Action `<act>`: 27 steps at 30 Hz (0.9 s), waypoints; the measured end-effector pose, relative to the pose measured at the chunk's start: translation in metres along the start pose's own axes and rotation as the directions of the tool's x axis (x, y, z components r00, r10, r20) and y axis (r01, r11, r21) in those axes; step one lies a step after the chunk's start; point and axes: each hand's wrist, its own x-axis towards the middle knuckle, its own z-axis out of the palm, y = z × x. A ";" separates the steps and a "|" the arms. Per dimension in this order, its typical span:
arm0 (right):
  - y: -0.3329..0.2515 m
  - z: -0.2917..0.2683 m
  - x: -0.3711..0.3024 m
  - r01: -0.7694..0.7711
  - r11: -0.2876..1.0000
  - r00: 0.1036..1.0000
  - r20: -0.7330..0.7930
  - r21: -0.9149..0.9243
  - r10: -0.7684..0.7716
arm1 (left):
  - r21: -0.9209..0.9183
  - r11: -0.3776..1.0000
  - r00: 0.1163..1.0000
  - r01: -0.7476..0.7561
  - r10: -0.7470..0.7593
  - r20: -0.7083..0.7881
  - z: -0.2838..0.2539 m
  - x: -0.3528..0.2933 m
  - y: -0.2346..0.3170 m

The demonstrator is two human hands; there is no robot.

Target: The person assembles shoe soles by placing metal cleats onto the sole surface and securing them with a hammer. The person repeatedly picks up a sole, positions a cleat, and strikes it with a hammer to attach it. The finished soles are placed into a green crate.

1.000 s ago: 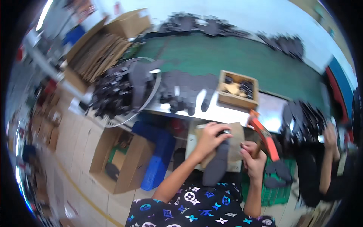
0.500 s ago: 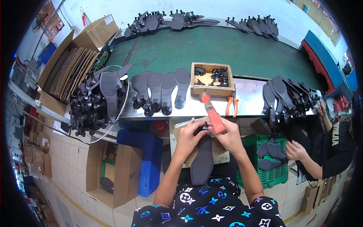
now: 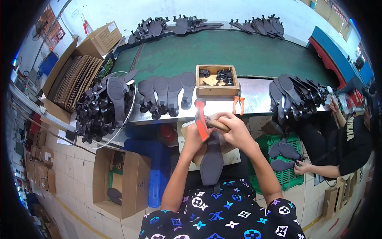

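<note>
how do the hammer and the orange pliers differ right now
The hammer is gripped by its handle in the right hand, while the pliers lie on the metal tabletop, untouched. The hammer has one wooden handle; the pliers have two orange ones, spread apart. The hammer also looks larger in the picture than the pliers. Both are hand tools with bright red or orange colouring.

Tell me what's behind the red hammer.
Behind the red hammer show the metal bench, part of the left hand and the dark sole. The left fingertips are covered, so what they touch can't be seen.
</note>
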 end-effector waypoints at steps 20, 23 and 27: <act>-0.083 -0.009 -0.069 -0.241 0.970 0.965 -0.103 0.018 0.242 | -0.243 0.938 0.960 0.246 -0.201 0.194 -0.009 0.002 -0.004; -0.077 -0.006 -0.069 -0.273 0.962 0.959 -0.088 -0.025 0.270 | -0.229 0.951 0.968 0.207 -0.164 0.190 -0.007 0.006 -0.010; -0.090 -0.021 -0.062 -0.194 0.981 0.972 -0.142 -0.017 0.189 | 0.408 0.911 0.997 -0.064 0.038 0.071 -0.006 -0.009 -0.002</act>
